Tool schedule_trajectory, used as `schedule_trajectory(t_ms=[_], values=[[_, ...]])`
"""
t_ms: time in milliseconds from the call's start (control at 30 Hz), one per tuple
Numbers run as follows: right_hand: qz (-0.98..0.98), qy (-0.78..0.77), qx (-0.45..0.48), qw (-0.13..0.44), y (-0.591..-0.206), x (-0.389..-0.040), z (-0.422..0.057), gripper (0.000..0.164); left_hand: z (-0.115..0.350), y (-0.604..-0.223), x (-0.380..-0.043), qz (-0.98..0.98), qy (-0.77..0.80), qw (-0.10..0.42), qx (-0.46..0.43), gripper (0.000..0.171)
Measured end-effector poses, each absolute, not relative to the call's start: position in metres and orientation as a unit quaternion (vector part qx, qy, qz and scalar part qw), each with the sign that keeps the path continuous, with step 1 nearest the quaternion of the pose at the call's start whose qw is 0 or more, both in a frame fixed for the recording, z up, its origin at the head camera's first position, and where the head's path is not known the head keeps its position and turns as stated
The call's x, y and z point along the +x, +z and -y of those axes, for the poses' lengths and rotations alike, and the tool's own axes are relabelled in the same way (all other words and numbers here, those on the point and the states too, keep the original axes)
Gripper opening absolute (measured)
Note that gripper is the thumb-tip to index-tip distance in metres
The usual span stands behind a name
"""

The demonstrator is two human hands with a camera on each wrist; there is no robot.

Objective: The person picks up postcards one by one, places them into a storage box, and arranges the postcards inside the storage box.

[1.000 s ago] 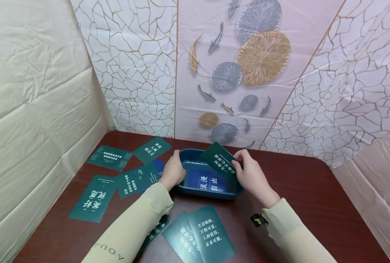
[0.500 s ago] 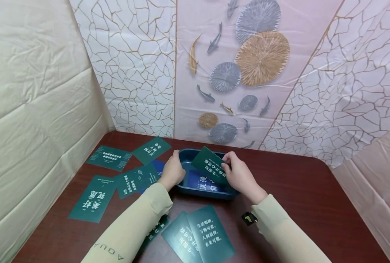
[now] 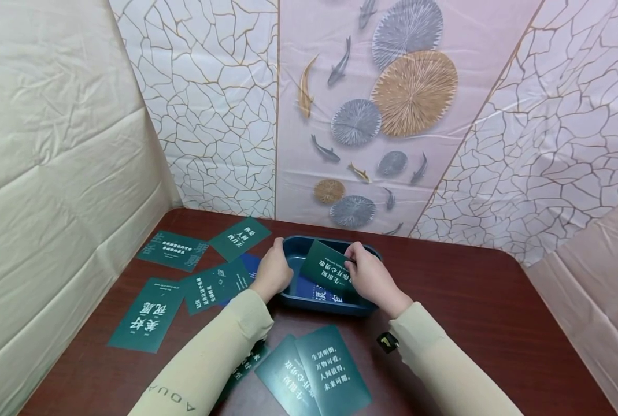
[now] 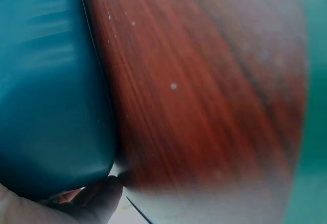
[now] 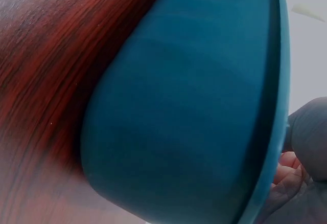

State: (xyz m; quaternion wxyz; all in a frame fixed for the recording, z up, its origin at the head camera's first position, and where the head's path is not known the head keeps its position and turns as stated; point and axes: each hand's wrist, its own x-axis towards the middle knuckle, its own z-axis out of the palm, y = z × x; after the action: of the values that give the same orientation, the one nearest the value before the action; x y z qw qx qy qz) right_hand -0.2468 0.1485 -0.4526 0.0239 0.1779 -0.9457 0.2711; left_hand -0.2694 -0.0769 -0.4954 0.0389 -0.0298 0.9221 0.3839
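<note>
A dark blue plastic tray (image 3: 335, 307) stands on the table in the head view, with a blue card (image 3: 309, 289) lying inside. My left hand (image 3: 273, 271) grips the tray's left end; in the left wrist view its fingers (image 4: 99, 201) curl at the corner of the tray (image 4: 56, 91). My right hand (image 3: 373, 278) pinches a green card (image 3: 323, 264) with white writing by its right edge, tilted over the tray and covering part of the blue card. In the right wrist view the tray wall (image 5: 173, 106) hides the card, and only part of the hand (image 5: 304, 178) shows.
Several green cards lie left of the tray, among them one at the left front (image 3: 144, 323), overlapping a blue card (image 3: 250, 263). Two overlapping green cards (image 3: 335, 370) lie nearest the front. Patterned cloth (image 3: 225, 115) hangs behind the brown table (image 3: 475, 300).
My right hand has moved left and a little lower with the green card, which now sits deeper over the tray and covers more of the blue card. The left hand stays put.
</note>
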Motion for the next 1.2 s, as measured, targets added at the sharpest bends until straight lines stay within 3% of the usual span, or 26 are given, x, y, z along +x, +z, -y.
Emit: schedule_trajectory(t_ms=[500, 900, 1200], values=[[0.959, 0.231, 0.167, -0.002, -0.461, -0.253, -0.148, 0.013, 0.077, -0.497, -0.271, -0.922, 0.384, 0.042, -0.031, 0.075], [0.966, 0.187, 0.175, -0.038, -0.466, -0.254, -0.143, 0.027, 0.075, -0.495, -0.268, -0.923, 0.381, 0.042, -0.035, 0.076], [0.964, 0.182, 0.187, -0.050, -0.468, -0.252, -0.139, 0.028, 0.076, -0.495, -0.268, -0.921, 0.387, 0.042, -0.035, 0.076]])
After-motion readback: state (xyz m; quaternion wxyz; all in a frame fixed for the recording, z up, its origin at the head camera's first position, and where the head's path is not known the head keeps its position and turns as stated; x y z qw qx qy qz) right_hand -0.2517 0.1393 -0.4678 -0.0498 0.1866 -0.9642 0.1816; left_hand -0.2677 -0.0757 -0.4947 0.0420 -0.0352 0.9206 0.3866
